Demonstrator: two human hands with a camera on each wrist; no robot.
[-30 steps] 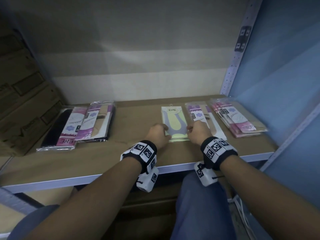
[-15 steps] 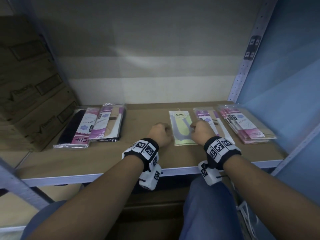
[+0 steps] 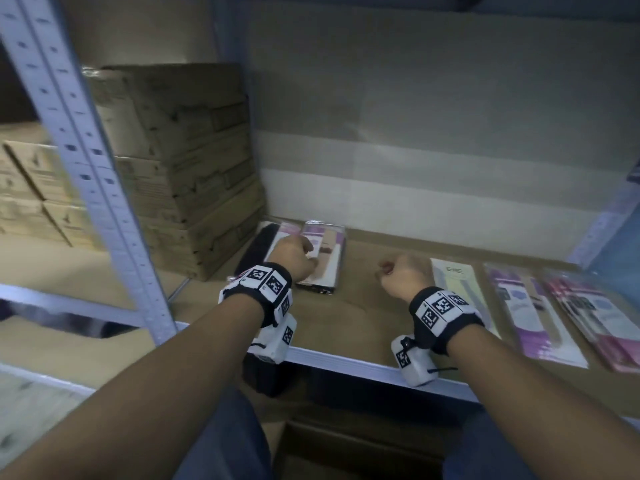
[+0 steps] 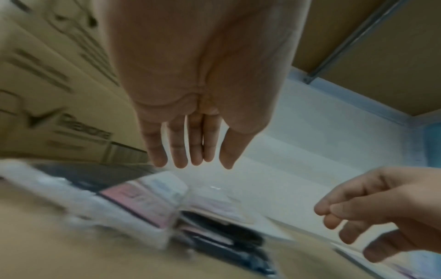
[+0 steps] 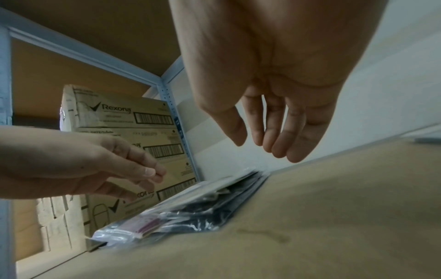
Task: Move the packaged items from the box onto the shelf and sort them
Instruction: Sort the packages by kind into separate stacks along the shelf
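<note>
Both my bare forearms reach forward, each wrist wrapped in a black band with white coded tags. My left hand (image 3: 291, 252) sits at about eleven o'clock, palm down, fingers (image 4: 177, 151) hanging nearly straight and relaxed, gripping nothing. My right hand (image 3: 401, 273) lies at about one o'clock, apart from the left, its fingers (image 5: 274, 132) drooping loosely, likewise empty.

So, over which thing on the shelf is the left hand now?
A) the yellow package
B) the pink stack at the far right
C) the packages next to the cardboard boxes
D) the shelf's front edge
C: the left hand hangs open above the packages lying beside the cardboard boxes, holding nothing.
</note>
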